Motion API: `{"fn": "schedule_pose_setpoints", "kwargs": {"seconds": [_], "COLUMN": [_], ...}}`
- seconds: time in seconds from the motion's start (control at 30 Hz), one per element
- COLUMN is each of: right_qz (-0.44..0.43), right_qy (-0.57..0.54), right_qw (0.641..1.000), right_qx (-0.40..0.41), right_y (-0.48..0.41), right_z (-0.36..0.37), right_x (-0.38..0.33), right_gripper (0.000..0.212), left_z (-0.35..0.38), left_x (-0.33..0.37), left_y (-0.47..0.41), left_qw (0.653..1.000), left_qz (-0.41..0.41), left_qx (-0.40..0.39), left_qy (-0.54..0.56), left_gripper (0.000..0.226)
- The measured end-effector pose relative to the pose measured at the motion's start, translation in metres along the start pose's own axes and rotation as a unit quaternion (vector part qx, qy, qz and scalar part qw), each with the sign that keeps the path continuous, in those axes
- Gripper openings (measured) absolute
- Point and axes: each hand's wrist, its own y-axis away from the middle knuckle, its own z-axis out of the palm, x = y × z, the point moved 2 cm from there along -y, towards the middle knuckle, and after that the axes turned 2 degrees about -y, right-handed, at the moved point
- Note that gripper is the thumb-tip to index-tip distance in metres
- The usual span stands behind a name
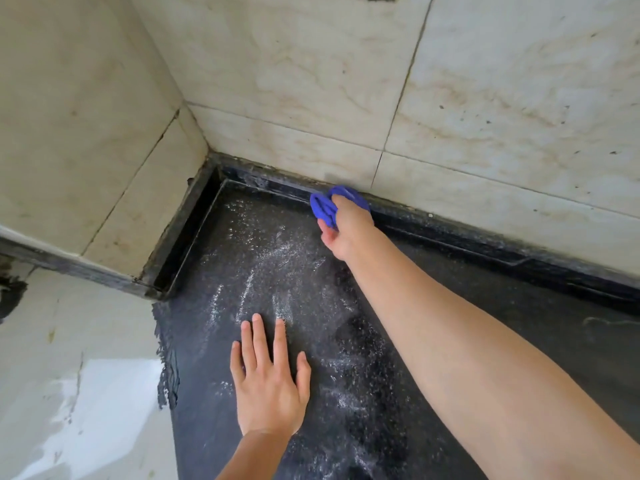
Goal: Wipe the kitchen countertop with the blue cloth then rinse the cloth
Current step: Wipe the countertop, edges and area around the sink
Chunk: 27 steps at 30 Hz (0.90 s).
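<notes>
Left hand [268, 386] flat, fingers spread wide, on the near speckled dark countertop [467, 341] amid pale wet streaks; farther back, right hand [344, 230] clutching the bunched blue cloth [327, 202] against the raised back ledge [485, 237] below the tiled wall [485, 98].

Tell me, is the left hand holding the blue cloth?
No, the left hand lies flat and empty on the dark countertop, while the right hand grips the blue cloth by the wall.

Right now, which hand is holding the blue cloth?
The right hand, gripping the blue cloth against the back ledge; the left hand lies flat, empty, on the countertop.
</notes>
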Motion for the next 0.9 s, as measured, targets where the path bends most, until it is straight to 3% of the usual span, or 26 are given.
{"fn": "schedule_pose_setpoints", "kwargs": {"seconds": [0.07, 0.13, 0.17, 0.23, 0.3, 0.4, 0.47, 0.53, 0.6, 0.63, 0.67, 0.73, 0.8, 0.9], "right_qz": [-0.024, -0.112, -0.185, -0.310, -0.373, -0.451, -0.491, -0.483, -0.457, -0.459, -0.472, -0.492, -0.429, -0.389], "right_qy": [0.084, 0.197, 0.263, 0.431, 0.548, 0.634, 0.655, 0.664, 0.639, 0.615, 0.590, 0.566, 0.557, 0.564], "right_qw": [0.996, 0.973, 0.943, 0.833, 0.721, 0.613, 0.571, 0.569, 0.603, 0.625, 0.648, 0.654, 0.670, 0.675], "right_qx": [-0.003, 0.051, 0.083, 0.157, 0.202, 0.139, 0.066, -0.041, -0.142, -0.142, -0.096, 0.104, 0.240, 0.273], "right_y": [0.010, 0.016, 0.019, 0.023, 0.017, 0.007, 0.012, 0.022, 0.033, 0.037, 0.038, 0.034, 0.023, -0.002], "right_z": [-0.028, -0.072, -0.095, -0.132, -0.151, -0.138, -0.116, -0.095, -0.090, -0.095, -0.105, -0.142, -0.170, -0.140], "right_x": [-0.003, -0.010, -0.013, -0.019, -0.013, 0.029, 0.061, 0.081, 0.077, 0.067, 0.053, 0.017, 0.001, 0.018], "right_gripper": [0.029, 0.015, 0.008, 0.005, 0.011, 0.047, 0.048, 0.044, 0.044, 0.042, 0.038, 0.028, 0.023, 0.026], "left_z": [0.000, 0.000, 0.000, 0.000, 0.002, 0.003, 0.003, 0.003, 0.003, 0.002, 0.002, 0.003, 0.005, 0.004], "left_x": [0.000, 0.000, 0.000, 0.000, 0.000, 0.000, -0.001, -0.001, -0.001, -0.001, -0.001, -0.001, -0.001, -0.001], "left_y": [0.000, 0.000, 0.001, 0.001, 0.001, 0.002, 0.001, 0.001, 0.003, 0.003, 0.003, 0.002, 0.002, 0.002], "left_qw": [1.000, 1.000, 1.000, 1.000, 1.000, 1.000, 1.000, 1.000, 1.000, 1.000, 1.000, 1.000, 1.000, 0.999], "left_qz": [0.000, 0.000, 0.002, 0.006, 0.009, 0.013, 0.011, 0.009, 0.009, 0.009, 0.010, 0.009, 0.009, 0.012], "left_qx": [-0.001, 0.000, 0.000, 0.002, 0.007, 0.014, 0.015, 0.018, 0.021, 0.023, 0.023, 0.023, 0.024, 0.026], "left_qy": [0.002, 0.005, 0.006, 0.007, 0.004, 0.001, 0.001, 0.003, 0.006, 0.009, 0.012, 0.012, 0.013, 0.015], "left_gripper": [0.071, 0.071, 0.071, 0.068, 0.065, 0.063, 0.062, 0.061, 0.061, 0.060, 0.060, 0.062, 0.063, 0.062]}}
